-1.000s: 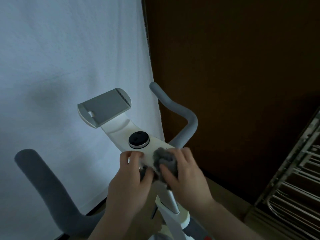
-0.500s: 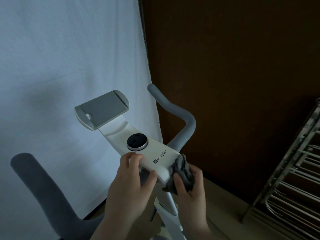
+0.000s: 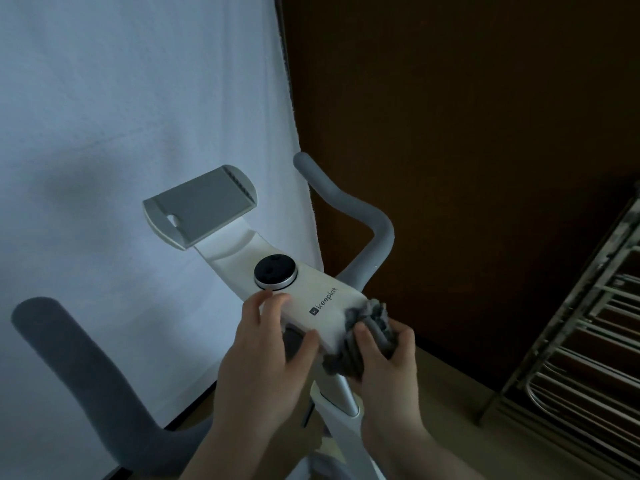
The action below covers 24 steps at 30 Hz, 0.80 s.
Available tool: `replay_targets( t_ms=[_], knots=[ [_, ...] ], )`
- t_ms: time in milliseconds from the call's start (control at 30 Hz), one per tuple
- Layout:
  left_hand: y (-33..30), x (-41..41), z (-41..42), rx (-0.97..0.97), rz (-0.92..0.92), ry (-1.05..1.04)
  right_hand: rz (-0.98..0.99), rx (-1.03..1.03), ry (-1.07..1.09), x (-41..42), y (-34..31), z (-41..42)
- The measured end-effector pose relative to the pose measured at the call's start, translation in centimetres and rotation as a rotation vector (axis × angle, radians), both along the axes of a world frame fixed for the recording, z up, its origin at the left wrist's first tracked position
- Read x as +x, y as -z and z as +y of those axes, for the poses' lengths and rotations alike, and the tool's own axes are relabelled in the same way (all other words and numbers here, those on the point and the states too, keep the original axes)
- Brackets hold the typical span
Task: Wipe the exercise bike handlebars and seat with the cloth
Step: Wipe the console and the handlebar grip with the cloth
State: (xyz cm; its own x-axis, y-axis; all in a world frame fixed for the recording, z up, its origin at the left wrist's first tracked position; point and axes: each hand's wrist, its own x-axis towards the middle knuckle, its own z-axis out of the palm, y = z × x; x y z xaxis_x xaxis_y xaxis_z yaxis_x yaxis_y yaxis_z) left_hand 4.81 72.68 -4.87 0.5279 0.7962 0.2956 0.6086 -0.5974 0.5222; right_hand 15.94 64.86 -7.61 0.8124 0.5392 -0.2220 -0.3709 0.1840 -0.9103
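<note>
A white exercise bike console (image 3: 323,299) with a black round knob (image 3: 275,270) and a grey tablet holder (image 3: 202,204) fills the middle. Grey padded handlebars curve out on both sides: the left handlebar (image 3: 69,368) and the right handlebar (image 3: 363,216). My left hand (image 3: 263,362) grips the near left edge of the console, thumb underneath. My right hand (image 3: 384,372) holds a bunched grey cloth (image 3: 367,334) pressed against the console's near right corner. The seat is out of view.
A white sheet (image 3: 121,133) hangs behind the bike on the left. A dark brown wall (image 3: 467,116) stands behind on the right. A metal rack (image 3: 588,358) stands at the right edge on the tan floor (image 3: 443,403).
My right hand has slid the cloth from the top of the console, near my left hand, rightwards to its near right corner. The brand lettering is now uncovered. My left hand kept its grip.
</note>
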Motion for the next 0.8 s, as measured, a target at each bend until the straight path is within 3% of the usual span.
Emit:
replay_targets(
  t_ms=[133,267,400,533,600,700,800],
  knots=[
    [-0.1,0.1,0.0,-0.023,0.007,-0.006,-0.079,0.005,0.003,1.7,-0.3,0.4],
    [-0.2,0.3,-0.1,-0.001,0.013,0.003,-0.457,-0.185,0.006,0.9,0.5,0.0],
    [-0.2,0.2,0.0,-0.003,0.019,0.005,-0.751,-0.226,-0.005,2.1,0.0,0.3],
    [-0.1,0.2,0.2,-0.008,-0.013,0.007,-1.155,-0.243,-0.252,2.3,-1.4,0.7],
    [0.1,0.2,0.3,-0.009,-0.042,0.013,-1.227,-0.325,-0.372,3.5,-2.9,1.6],
    [0.3,0.0,0.6,-0.038,-0.091,0.033,-1.364,-0.417,-0.349,3.5,-4.1,2.8],
    [0.1,-0.3,1.4,-0.204,-0.197,0.021,-1.472,-0.370,-0.441,2.5,-4.5,3.3]
  ],
)
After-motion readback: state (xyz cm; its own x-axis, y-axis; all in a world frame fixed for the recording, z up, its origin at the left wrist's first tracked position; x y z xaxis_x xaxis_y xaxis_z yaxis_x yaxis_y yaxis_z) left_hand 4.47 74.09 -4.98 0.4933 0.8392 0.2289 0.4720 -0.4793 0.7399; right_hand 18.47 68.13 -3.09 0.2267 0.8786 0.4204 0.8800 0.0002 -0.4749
